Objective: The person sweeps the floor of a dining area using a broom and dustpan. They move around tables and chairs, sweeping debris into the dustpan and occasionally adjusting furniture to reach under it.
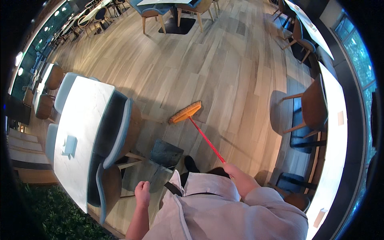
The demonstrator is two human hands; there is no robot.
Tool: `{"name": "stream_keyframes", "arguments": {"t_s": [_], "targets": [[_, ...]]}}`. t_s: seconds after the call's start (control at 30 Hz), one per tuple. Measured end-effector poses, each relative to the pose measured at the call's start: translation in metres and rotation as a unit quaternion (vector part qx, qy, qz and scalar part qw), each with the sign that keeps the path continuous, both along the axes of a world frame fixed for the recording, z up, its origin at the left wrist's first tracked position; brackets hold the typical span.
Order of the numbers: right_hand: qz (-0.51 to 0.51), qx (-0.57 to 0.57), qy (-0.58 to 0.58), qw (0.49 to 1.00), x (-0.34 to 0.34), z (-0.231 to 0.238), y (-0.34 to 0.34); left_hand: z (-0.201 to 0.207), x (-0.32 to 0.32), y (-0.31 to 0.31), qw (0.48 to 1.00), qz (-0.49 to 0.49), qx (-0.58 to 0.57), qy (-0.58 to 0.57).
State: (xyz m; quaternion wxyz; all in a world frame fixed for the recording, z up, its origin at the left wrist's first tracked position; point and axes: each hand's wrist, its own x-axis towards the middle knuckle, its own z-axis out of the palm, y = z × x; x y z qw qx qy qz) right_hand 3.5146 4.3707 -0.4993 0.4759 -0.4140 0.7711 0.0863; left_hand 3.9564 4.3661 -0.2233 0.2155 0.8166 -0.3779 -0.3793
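My right hand [230, 169] is closed round the red handle of a broom [208, 141]. The broom's orange head [186, 113] rests on the wood floor ahead of me, its dark bristles along the far side. On my left, a dark dustpan [166, 153] is low over the floor, beside the chair legs and near my dark shoe [191, 164]. Its thin handle runs back to my left hand [143, 193], whose fingers are curled closed on the handle's end. The grip itself is partly hidden by the fingers.
A white marble-topped table [82, 108] with blue-grey chairs [120, 134] stands close on my left, a small light-blue box [69, 145] on it. Green plants [60, 212] fill the lower left. Along the right runs a long white counter [336, 120] with brown chairs [314, 105]. Another table [164, 1] stands ahead.
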Motion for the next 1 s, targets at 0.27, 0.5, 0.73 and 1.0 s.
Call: {"name": "stream_keyframes", "arguments": {"t_s": [0.27, 0.5, 0.73, 1.0], "targets": [[-0.098, 0.067, -0.03, 0.992, 0.037, 0.023, -0.319, -0.041, -0.015, -0.182, 0.991, 0.092, -0.043, 0.09], [-0.101, 0.071, -0.087, 0.989, -0.011, 0.034, -0.582, -0.046, -0.063, -0.397, 0.984, 0.134, -0.077, 0.082], [-0.079, 0.102, -0.177, 0.976, -0.172, 0.185, -0.749, -0.015, -0.039, -0.561, 0.968, 0.237, -0.084, 0.013], [-0.007, 0.109, -0.067, 0.992, -0.183, 0.182, -0.937, -0.063, 0.048, -0.757, 0.992, 0.118, -0.028, 0.026]]}}
